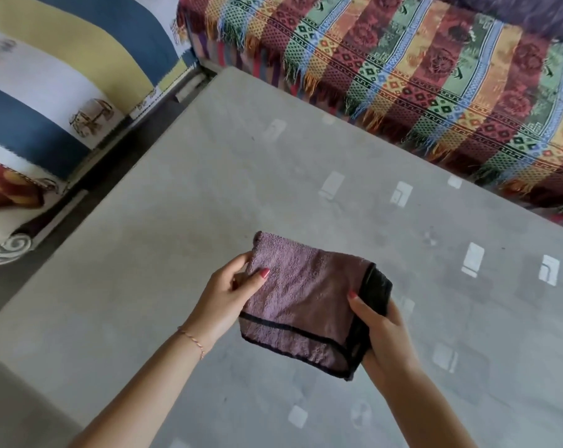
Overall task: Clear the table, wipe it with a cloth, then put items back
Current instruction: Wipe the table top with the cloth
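Gripping the cloth point(306, 302) by opposite edges — left hand point(228, 299), right hand point(383, 328) — above the table point(144, 253).

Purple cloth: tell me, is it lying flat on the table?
No, the purple cloth is held folded above the grey table, gripped by the left hand and the right hand.

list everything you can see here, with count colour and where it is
cloth: 1, mauve with black edging, folded, held above the table near its front
table: 1, pale grey with light reflections, fills the middle of the view
patterned throw: 1, red, green, orange and blue with fringe, on seating behind the table, right
striped cover: 1, blue, yellow and white, on seating at left
bracelet: 1, thin, gold-pink, left wrist
left hand: 1, pinches cloth's left edge
right hand: 1, grips cloth's right edge
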